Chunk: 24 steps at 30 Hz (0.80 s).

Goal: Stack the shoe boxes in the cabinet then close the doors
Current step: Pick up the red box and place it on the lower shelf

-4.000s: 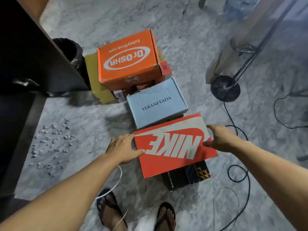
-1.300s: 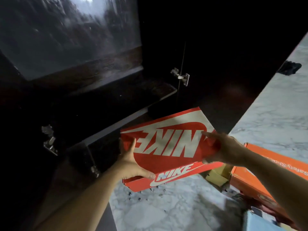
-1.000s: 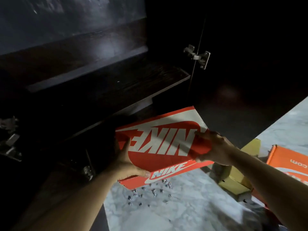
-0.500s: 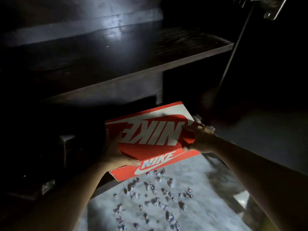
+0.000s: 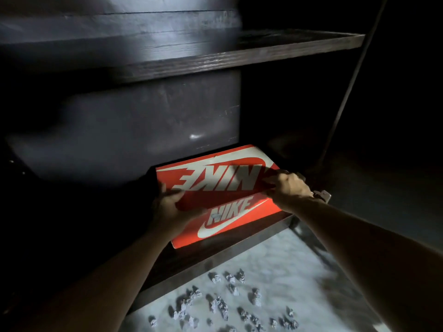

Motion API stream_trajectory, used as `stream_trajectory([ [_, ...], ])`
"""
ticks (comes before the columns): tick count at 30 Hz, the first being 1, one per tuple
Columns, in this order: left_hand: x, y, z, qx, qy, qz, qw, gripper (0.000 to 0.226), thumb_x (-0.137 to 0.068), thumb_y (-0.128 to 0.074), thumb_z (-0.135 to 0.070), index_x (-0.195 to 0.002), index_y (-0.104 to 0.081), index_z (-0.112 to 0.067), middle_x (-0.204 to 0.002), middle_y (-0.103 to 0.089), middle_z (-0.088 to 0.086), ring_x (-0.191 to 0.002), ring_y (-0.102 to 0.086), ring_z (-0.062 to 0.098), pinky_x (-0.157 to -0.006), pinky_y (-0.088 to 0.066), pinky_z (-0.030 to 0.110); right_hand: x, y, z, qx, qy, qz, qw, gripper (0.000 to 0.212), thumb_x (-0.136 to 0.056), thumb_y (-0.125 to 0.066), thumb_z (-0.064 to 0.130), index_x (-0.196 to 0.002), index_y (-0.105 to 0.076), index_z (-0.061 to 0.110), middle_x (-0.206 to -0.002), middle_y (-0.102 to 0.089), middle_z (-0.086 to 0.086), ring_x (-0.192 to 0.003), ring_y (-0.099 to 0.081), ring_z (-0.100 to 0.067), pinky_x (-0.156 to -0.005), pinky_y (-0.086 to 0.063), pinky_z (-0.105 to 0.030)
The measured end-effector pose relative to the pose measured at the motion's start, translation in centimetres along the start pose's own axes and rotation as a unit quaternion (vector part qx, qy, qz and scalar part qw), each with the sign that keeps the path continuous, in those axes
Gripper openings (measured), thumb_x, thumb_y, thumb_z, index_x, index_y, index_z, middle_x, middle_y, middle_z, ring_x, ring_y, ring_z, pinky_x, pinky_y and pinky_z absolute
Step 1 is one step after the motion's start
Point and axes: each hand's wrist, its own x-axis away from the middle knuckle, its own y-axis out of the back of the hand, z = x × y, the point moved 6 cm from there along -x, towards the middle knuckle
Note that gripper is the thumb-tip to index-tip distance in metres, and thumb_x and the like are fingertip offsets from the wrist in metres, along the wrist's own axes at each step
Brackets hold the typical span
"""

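A red Nike shoe box (image 5: 223, 188) with white lettering sits on the bottom board (image 5: 215, 252) of the dark cabinet, near its front right corner. My left hand (image 5: 171, 207) grips the box's left front corner, thumb on the lid. My right hand (image 5: 286, 188) grips its right end, fingers curled over the lid edge. The box's far end reaches toward the cabinet's back wall (image 5: 143, 123). The other shoe boxes are out of view.
A dark wooden shelf (image 5: 215, 58) spans the cabinet above the box. An open door (image 5: 395, 116) stands at the right, a metal hinge (image 5: 322, 196) just behind my right wrist. Several crumpled paper bits (image 5: 223, 303) lie on the marble floor in front.
I lifted the Nike box off the floor stack, swung it toward the cabinet and lowered it; it has gone from hanging before the opening to resting inside on the bottom board.
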Motion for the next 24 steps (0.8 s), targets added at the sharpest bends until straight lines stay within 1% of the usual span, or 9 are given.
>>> stream_trajectory([
  [3,0.1,0.2,-1.5,-0.053,0.007,-0.032,0.998,0.132,-0.039,-0.032,-0.100,-0.125,-0.061,-0.004,-0.140,-0.050,0.012,-0.134,-0.036,0.031,-0.108,-0.024,0.035,-0.1,0.0,1.6,0.080,0.016,-0.076,0.994,0.030,-0.091,-0.046,0.014,-0.112,-0.067,0.016,-0.108,-0.067,-0.016,-0.103,-0.063,-0.035,-0.081,-0.050,-0.037],
  [5,-0.3,-0.1,-1.6,-0.081,0.008,-0.045,0.996,0.152,-0.027,-0.002,-0.104,-0.123,-0.062,-0.003,-0.134,-0.056,0.013,-0.130,-0.041,0.030,-0.104,-0.026,0.032,-0.6,-0.3,2.2,0.067,0.026,-0.079,0.994,0.035,-0.091,-0.041,0.009,-0.114,-0.068,0.013,-0.108,-0.067,-0.018,-0.102,-0.063,-0.037,-0.081,-0.050,-0.037],
  [7,-0.5,-0.3,-1.7,-0.096,-0.005,-0.059,0.994,0.153,-0.028,0.005,-0.103,-0.120,-0.064,-0.001,-0.129,-0.060,0.014,-0.126,-0.044,0.031,-0.101,-0.028,0.031,-1.4,-0.6,2.3,0.040,0.023,-0.083,0.995,0.035,-0.092,-0.040,0.008,-0.115,-0.068,0.011,-0.108,-0.066,-0.021,-0.103,-0.063,-0.037,-0.084,-0.050,-0.039],
  [11,-1.3,-1.1,-1.8,-0.125,-0.008,-0.059,0.990,0.147,-0.032,0.009,-0.101,-0.117,-0.065,-0.006,-0.123,-0.063,0.010,-0.121,-0.047,0.030,-0.096,-0.032,0.025,-2.6,-1.4,2.1,-0.002,0.027,-0.062,0.998,0.031,-0.093,-0.043,0.008,-0.115,-0.066,0.007,-0.108,-0.066,-0.022,-0.100,-0.063,-0.037,-0.080,-0.049,-0.037],
  [13,-1.7,-1.6,-1.8,-0.119,0.015,-0.036,0.992,0.140,-0.037,0.003,-0.101,-0.116,-0.065,-0.007,-0.120,-0.063,0.009,-0.119,-0.051,0.027,-0.100,-0.035,0.027,-3.1,-1.9,2.1,-0.005,0.037,-0.024,0.999,0.039,-0.091,-0.044,0.003,-0.126,-0.058,0.012,-0.115,-0.061,-0.020,-0.099,-0.062,-0.036,-0.079,-0.049,-0.036],
  [14,-1.9,-1.8,-1.8,-0.131,0.026,-0.027,0.991,0.125,-0.050,-0.010,-0.099,-0.118,-0.063,-0.008,-0.121,-0.062,0.008,-0.120,-0.051,0.027,-0.104,-0.034,0.032,-3.2,-2.2,2.0,0.001,0.040,0.000,0.999,0.044,-0.090,-0.045,0.003,-0.132,-0.052,0.016,-0.123,-0.056,-0.018,-0.101,-0.061,-0.036,-0.080,-0.049,-0.036],
  [17,-2.2,-2.3,-2.5,-0.294,0.022,-0.016,0.956,0.062,-0.093,-0.036,-0.060,-0.128,-0.054,-0.013,-0.135,-0.054,0.006,-0.133,-0.041,0.027,-0.117,-0.019,0.045,-2.9,-2.4,1.6,0.026,0.032,0.050,0.998,0.053,-0.093,-0.050,0.013,-0.143,-0.036,0.025,-0.145,-0.040,-0.012,-0.112,-0.056,-0.031,-0.086,-0.049,-0.036],
  [21,-1.7,-3.0,-4.0,-0.327,-0.004,-0.005,0.945,0.055,-0.094,-0.042,-0.054,-0.132,-0.050,-0.016,-0.139,-0.048,0.006,-0.136,-0.036,0.027,-0.116,-0.022,0.045,-0.9,-1.0,0.9,-0.007,0.029,0.050,0.998,0.051,-0.092,-0.056,0.029,-0.140,-0.043,0.028,-0.129,-0.058,-0.010,-0.096,-0.061,-0.025,-0.076,-0.048,-0.031],
  [24,-0.2,-4.5,-6.2,-0.301,-0.058,0.024,0.952,0.045,-0.091,-0.052,-0.047,-0.126,-0.053,-0.018,-0.132,-0.054,0.004,-0.129,-0.044,0.025,-0.109,-0.037,0.040,1.7,1.0,0.0,-0.014,0.024,0.071,0.997,0.049,-0.089,-0.059,0.035,-0.136,-0.049,0.028,-0.130,-0.059,-0.007,-0.114,-0.058,-0.026,-0.094,-0.048,-0.037],
])
